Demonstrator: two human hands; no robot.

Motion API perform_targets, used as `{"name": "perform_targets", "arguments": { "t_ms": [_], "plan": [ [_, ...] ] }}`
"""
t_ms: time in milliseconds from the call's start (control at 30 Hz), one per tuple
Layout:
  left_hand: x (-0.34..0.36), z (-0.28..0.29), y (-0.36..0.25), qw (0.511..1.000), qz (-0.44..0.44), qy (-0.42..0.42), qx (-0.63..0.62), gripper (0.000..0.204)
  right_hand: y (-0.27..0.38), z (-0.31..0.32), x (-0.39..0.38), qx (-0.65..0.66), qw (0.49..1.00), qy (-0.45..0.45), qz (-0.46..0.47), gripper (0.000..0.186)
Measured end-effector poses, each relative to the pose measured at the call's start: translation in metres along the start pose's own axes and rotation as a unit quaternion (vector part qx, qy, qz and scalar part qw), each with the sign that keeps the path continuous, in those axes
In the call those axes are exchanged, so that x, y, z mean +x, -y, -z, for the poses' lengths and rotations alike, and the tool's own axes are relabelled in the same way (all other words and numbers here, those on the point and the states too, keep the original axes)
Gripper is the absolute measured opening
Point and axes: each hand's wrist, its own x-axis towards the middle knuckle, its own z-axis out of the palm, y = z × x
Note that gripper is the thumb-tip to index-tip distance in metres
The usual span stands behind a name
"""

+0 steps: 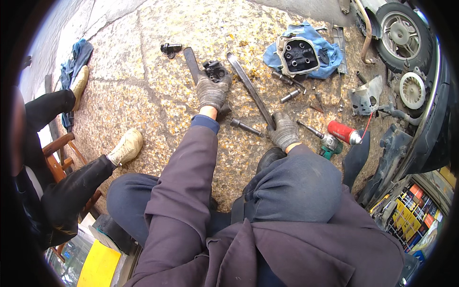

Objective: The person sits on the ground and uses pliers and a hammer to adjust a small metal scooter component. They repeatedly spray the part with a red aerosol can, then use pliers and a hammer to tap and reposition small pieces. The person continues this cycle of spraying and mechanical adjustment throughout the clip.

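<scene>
My left hand (pixel 212 91), in a worn grey glove, rests on a small black engine part (pixel 216 70) lying on the speckled stone floor, fingers curled over it. My right hand (pixel 284 130), gloved too, grips the near end of a long flat metal bar (pixel 248 85) that runs away toward the upper left. A short dark socket extension (pixel 245 126) lies on the floor between my two hands. A second dark flat bar (pixel 191 64) lies just left of the engine part.
A cylinder head (pixel 298 55) sits on a blue cloth (pixel 325 52). A red spray can (pixel 342 132), green impact driver (pixel 330 144), loose bolts and a scooter wheel (pixel 400 34) crowd the right. A seated person's legs and shoes (pixel 125 147) are left.
</scene>
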Motion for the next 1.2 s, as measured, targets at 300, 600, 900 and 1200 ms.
{"name": "perform_targets", "arguments": {
  "t_ms": [300,600,900,1200],
  "plan": [
    [-0.012,0.002,0.014,0.992,-0.012,-0.047,-0.115,0.062,0.010,0.004,0.000,-0.027,0.999,0.000,-0.022,0.041],
    [-0.007,0.035,0.045,0.987,0.119,-0.079,0.076,0.043,0.015,0.013,0.010,-0.030,0.997,0.054,-0.039,0.042],
    [-0.033,0.015,0.006,0.993,0.060,0.097,-0.025,0.034,0.018,0.012,-0.020,0.290,0.951,-0.099,0.025,0.016],
    [-0.051,0.019,-0.029,0.940,0.143,0.115,-0.287,0.008,0.038,0.024,-0.035,0.297,0.932,-0.056,0.202,0.028]
  ]
}}
